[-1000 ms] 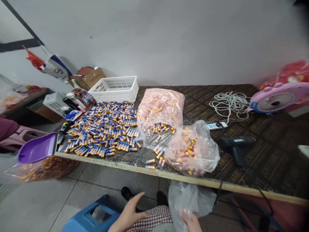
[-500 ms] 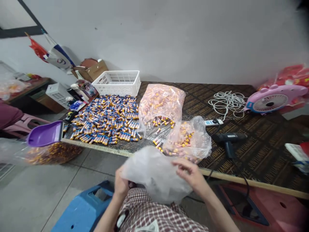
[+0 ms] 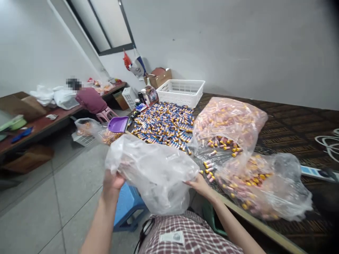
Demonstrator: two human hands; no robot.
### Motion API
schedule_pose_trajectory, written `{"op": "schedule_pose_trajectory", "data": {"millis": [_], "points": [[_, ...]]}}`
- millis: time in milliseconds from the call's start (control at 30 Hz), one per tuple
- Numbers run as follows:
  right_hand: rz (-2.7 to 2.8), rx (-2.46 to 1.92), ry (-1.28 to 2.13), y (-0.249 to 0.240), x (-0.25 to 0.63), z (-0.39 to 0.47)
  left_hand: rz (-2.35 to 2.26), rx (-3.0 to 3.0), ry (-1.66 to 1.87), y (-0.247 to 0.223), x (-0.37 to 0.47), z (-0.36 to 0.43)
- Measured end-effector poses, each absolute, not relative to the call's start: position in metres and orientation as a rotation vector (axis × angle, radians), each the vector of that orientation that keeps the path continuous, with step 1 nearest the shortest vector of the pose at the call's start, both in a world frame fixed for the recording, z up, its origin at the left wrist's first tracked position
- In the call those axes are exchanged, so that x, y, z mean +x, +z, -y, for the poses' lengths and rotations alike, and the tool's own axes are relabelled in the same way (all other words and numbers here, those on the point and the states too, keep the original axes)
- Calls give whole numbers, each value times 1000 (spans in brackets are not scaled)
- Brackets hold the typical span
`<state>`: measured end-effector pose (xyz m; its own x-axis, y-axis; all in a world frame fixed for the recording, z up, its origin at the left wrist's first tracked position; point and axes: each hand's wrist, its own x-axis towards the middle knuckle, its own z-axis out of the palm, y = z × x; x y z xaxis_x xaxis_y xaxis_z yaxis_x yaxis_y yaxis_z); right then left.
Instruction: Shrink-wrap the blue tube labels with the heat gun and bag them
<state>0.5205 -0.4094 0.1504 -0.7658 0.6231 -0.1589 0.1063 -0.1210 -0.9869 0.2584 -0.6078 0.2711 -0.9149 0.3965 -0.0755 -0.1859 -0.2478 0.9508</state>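
A large translucent plastic bag (image 3: 156, 173) is stretched between my hands above my lap. My left hand (image 3: 113, 181) grips its left side, fingers partly behind the film. On the right side, my right hand (image 3: 199, 184) pinches the bag's edge. Beyond it, on the table, lies a wide heap of small blue-and-yellow tubes (image 3: 161, 121). To the right of that heap rests a big clear bag of pink tubes with yellow ends (image 3: 230, 120), some spilling from its mouth. A second clear bag of such tubes (image 3: 254, 190) lies nearer the table edge.
A white plastic basket (image 3: 181, 92) stands behind the heap. At the table's left end is a purple scoop (image 3: 118, 124), above a filled bag. A blue stool (image 3: 128, 204) is on the floor at my left. Another person (image 3: 91, 100) sits at the far table.
My view has swung to the left. The bag is spread wider, my left hand has moved outward with it, and my right hand, loose before, now grips the bag's right edge.
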Motion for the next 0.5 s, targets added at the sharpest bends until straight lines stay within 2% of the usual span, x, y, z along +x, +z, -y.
{"op": "schedule_pose_trajectory", "data": {"millis": [67,167,233,333,400,433,500], "points": [[1697,-850,1926,165,494,403,-1786,216,2221,281,241,628],[1598,-878,1909,182,457,394,-2279,425,2163,281,239,661],[1539,-889,1944,192,427,397,-2562,819,1876,267,255,673],[1526,-863,2082,207,379,415,-2604,1315,1231,235,282,670],[1564,-792,2209,222,352,427,-2657,1467,991,215,284,657],[1590,-729,2284,231,344,430,-2705,1473,976,209,277,651],[1645,-536,2402,251,338,430,-2797,1300,1158,203,254,644]]}}
